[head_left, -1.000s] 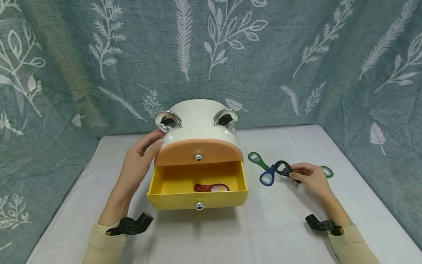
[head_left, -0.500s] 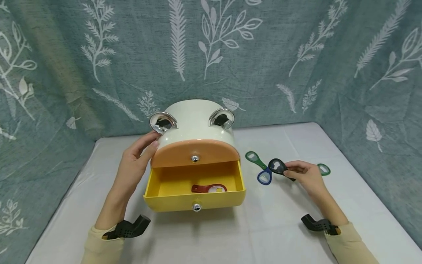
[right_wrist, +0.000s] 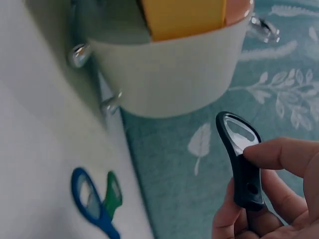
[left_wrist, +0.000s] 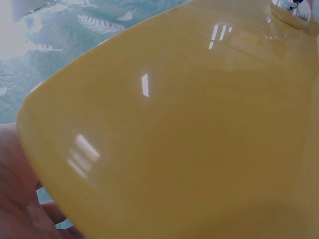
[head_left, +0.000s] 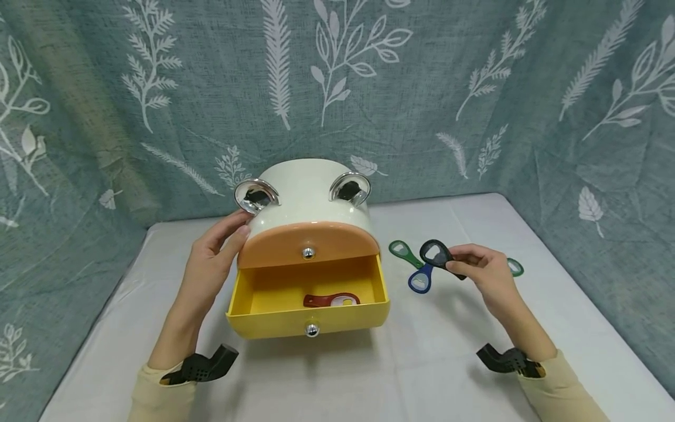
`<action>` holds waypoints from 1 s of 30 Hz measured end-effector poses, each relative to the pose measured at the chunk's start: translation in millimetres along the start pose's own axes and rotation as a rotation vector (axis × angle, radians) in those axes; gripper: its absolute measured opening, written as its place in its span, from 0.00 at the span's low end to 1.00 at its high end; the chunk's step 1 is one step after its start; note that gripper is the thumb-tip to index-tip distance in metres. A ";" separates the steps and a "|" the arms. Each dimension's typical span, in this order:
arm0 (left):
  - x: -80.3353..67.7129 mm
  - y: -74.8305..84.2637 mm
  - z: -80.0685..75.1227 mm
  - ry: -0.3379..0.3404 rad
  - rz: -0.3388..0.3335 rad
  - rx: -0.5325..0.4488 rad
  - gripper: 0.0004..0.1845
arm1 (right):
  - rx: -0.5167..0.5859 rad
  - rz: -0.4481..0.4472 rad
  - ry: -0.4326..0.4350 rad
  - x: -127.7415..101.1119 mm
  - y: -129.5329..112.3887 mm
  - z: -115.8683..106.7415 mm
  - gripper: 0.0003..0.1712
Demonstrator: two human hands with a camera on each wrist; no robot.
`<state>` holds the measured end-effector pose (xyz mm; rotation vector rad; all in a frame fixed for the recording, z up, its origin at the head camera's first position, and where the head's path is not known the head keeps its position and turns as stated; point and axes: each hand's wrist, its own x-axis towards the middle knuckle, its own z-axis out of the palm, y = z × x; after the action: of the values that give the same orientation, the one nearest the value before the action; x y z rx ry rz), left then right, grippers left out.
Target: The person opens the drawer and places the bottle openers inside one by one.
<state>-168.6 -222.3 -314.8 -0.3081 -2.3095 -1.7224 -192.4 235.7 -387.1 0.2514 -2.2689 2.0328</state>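
Resting against the left side of the white frog-faced box [head_left: 316, 193], the left hand [head_left: 208, 264] has a loose grip, thumb and fingers touching rather than clasping. Below the face, the yellow drawer [head_left: 263, 324] stands open with a red opener [head_left: 319, 300] lying near its front wall. Rightward, a green opener [head_left: 405, 254] and a blue opener [head_left: 420, 281] lie on the desk [head_left: 422, 363], handle ends together. Above the desk, the right hand [head_left: 487, 272] pinches the black opener [head_left: 435, 254] by its handle, the grip closed; another green opener [head_left: 515, 267] shows beyond. A slack pinch could let the black opener twist or drop onto the pair; a low crossing might catch the drawer's side, and, with the left hand only lightly placed, jolt the box.
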 end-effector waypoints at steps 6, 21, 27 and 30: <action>-0.9 -1.0 -0.6 0.001 0.001 -0.001 0.24 | 0.038 -0.059 -0.012 -1.5 -34.1 17.4 0.13; -0.3 -3.5 -2.2 -0.008 0.000 0.017 0.24 | -0.036 -0.261 -0.289 -13.2 -90.1 104.3 0.10; 0.0 -3.1 -2.2 -0.016 0.002 0.009 0.24 | -0.052 -0.280 -0.315 -8.5 -91.7 124.5 0.09; 0.0 -3.1 -2.0 -0.018 -0.003 0.005 0.24 | -0.057 -0.276 -0.321 -6.1 -91.8 129.6 0.09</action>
<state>-169.4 -225.0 -317.0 -0.3205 -2.3276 -1.7213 -164.1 98.0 -313.0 0.8915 -2.2975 1.8941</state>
